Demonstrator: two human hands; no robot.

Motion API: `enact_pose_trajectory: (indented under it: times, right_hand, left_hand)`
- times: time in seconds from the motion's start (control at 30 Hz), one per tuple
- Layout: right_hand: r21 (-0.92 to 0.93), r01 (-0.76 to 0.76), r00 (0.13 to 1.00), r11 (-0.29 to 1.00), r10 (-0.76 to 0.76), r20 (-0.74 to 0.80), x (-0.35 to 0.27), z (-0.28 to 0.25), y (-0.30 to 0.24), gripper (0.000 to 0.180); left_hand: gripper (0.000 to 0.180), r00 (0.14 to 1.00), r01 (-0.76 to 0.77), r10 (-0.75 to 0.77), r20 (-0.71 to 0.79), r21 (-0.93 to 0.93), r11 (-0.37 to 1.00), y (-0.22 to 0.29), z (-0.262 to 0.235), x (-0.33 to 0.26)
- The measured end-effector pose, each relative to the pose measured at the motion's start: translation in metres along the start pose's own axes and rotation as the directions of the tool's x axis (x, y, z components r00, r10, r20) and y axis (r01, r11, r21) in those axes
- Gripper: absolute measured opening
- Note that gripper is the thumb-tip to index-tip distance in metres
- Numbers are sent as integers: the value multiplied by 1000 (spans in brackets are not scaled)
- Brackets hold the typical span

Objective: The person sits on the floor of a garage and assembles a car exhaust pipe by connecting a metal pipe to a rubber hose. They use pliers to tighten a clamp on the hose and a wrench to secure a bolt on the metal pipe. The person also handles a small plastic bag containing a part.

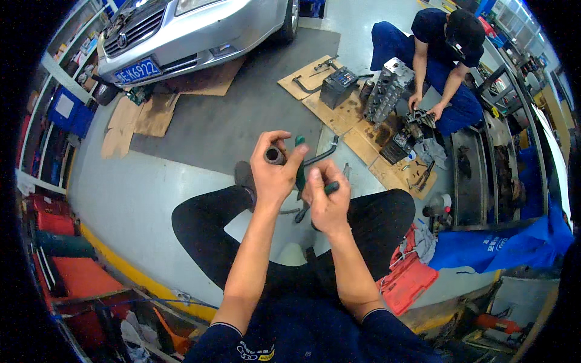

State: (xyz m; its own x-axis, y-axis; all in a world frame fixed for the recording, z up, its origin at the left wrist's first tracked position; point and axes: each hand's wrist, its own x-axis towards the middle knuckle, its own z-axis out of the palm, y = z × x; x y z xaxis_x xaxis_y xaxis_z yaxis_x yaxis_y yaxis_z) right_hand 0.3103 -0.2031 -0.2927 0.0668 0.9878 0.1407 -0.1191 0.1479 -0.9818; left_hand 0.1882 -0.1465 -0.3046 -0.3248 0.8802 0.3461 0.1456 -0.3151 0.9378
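My left hand [273,181] is closed around a dark, thick-walled tube [274,155], its round open end facing up. My right hand [331,206] is shut on a tool with a dark green handle [331,187]; its working end is hidden by my fingers. Between the hands a green piece [300,166] shows, and I cannot tell whether it belongs to that tool. Just beyond my hands a bent black hose [327,151] angles to the right. Below them, more thin dark hose [299,215] lies between my knees, partly covered.
A silver car [206,42] stands ahead on the left. At the far right a co-worker [448,66] handles a metal part over cardboard [339,118] that bears an engine block [387,91] and a black battery [339,85]. An open red tool case [408,278] lies beside my right knee.
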Motion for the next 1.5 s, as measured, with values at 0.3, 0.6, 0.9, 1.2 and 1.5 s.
enact_pose_trajectory:
  times: [0.3,0.6,0.9,1.2,1.5]
  right_hand:
    - [-230,361,927,904,-375,-18,19,26,19,36]
    - [193,-4,1000,981,10,-27,9,-13,43,33]
    - [515,-340,844,787,14,536,31,-40,40,117]
    - [757,-151,980,636,-3,198,17,-60,14,114]
    - [780,216,965,587,-249,-80,30,1,-45,118]
  left_hand:
    - [35,990,63,-20,-141,312,948,-20,23,25]
    - [48,996,70,-82,35,260,963,-23,24,19]
    - [48,986,119,-151,67,345,931,-5,21,6]
    - [26,931,364,-357,78,-281,888,-13,-48,5]
    - [17,898,167,-411,-157,-743,649,-2,-41,-32]
